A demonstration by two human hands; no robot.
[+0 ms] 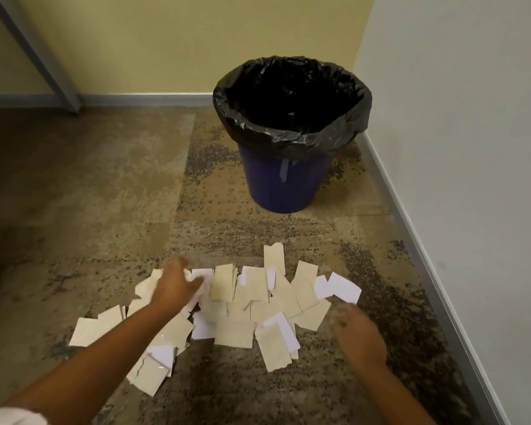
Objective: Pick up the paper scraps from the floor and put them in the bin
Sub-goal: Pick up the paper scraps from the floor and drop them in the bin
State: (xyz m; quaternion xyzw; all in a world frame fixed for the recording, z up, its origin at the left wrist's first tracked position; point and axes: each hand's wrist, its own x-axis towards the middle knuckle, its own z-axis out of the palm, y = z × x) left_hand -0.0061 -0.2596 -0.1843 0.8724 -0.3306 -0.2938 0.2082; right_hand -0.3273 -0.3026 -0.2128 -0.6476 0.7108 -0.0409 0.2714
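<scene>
Sprawling left to right across the floor (89, 185), the scraps (242, 305) form a wide band before the upright bin (288, 179). Left hand (174, 288) rests on them, fingers loose; right hand (357, 334) hovers open, blurred, beside them.

A yellow wall (181, 41) meets a white wall (457, 102); a grey metal leg (34, 53) slants at left

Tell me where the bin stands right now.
In the head view the bin stands upright on the floor in the far right corner, beside the white wall, beyond the paper scraps.
</scene>
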